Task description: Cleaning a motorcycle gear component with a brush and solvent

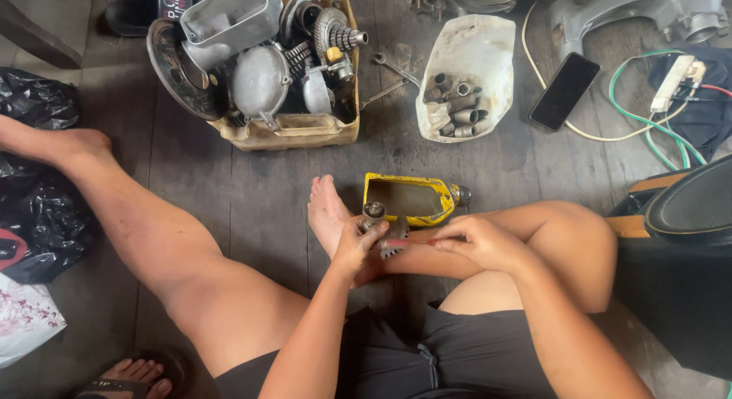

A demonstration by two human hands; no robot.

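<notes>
Fingers of your left hand clamp a small gear part. Your right hand pinches a red-handled tool; a yellow tub sits at twelve o'clock.

A box of engine parts, a white tub of sockets and a phone lie on the floor.

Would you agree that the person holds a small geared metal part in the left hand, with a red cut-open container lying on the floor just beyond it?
Not quite: the cut-open container is yellow, not red, as the head view shows. The left hand does hold the small geared metal part, and the container lies on the floor just beyond it.
</notes>
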